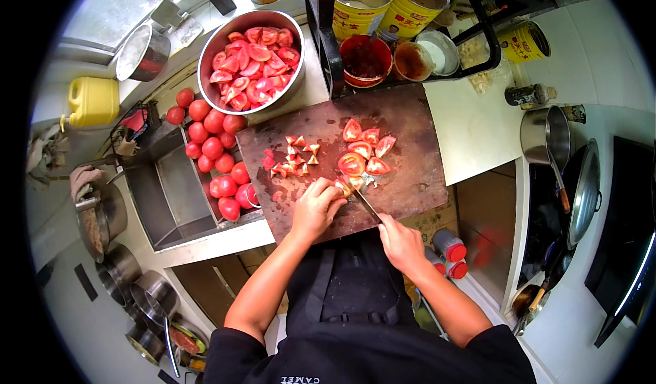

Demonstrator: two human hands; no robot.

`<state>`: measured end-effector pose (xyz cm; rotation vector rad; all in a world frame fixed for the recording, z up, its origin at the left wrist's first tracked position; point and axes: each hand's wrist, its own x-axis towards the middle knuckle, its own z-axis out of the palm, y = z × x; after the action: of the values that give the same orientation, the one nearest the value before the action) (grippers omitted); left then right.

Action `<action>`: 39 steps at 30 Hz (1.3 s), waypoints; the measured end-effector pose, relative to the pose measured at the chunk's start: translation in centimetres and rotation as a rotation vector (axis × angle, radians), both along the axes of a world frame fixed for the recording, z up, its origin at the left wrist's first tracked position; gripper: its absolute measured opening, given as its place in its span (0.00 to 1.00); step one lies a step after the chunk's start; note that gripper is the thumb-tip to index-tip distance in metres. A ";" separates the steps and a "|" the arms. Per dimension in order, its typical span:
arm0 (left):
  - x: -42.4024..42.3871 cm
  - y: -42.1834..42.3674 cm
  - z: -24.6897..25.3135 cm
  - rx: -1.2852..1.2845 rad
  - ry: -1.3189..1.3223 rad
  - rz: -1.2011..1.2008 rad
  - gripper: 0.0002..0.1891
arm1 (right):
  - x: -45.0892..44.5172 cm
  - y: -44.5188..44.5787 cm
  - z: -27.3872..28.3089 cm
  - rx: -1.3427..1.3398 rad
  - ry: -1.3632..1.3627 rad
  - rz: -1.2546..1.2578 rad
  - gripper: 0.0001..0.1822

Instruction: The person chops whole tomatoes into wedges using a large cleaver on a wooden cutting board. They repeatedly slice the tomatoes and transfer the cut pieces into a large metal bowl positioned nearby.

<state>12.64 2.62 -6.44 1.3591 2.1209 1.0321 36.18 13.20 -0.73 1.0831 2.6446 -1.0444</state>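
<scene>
My right hand [401,240] is closed around the handle of a knife [366,203], whose blade points up and left on the cutting board [415,189]. The blade's tip touches a tomato piece [353,183], which the fingers of my left hand [316,207] hold from the left. Just beyond it lie several tomato wedges [361,150]. Small cut-off tomato stem ends [291,164] are scattered on the board's left part. At the back left stands a large steel pot [201,71] filled with tomato wedges [256,66].
Whole tomatoes [212,148] lie left of the board, beside a steel sink [184,194]. A black metal rack [333,66] with yellow tins [361,5] and a red tub of dark sauce [365,62] stands behind. A saucepan [544,133] sits at right; red-capped bottles [455,252] stand below.
</scene>
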 end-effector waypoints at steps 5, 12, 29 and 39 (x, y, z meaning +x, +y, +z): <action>0.4 -0.8 -0.8 -0.002 -0.033 -0.041 0.12 | 1.1 0.0 1.4 -0.058 -0.011 0.050 0.14; 0.9 -1.8 -1.1 -0.016 0.017 -0.007 0.13 | -0.2 0.2 -0.8 -0.162 -0.015 -0.024 0.15; -1.4 5.5 -1.2 0.107 0.231 -0.054 0.19 | 0.7 3.5 1.1 0.085 0.048 -0.071 0.16; -2.1 4.6 -1.8 0.067 0.204 -0.116 0.16 | -2.3 5.0 -3.0 0.091 -0.036 0.069 0.13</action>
<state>10.52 7.21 -8.22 1.6628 2.1359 0.9612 33.91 18.16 -3.78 1.0081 2.7036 -0.8919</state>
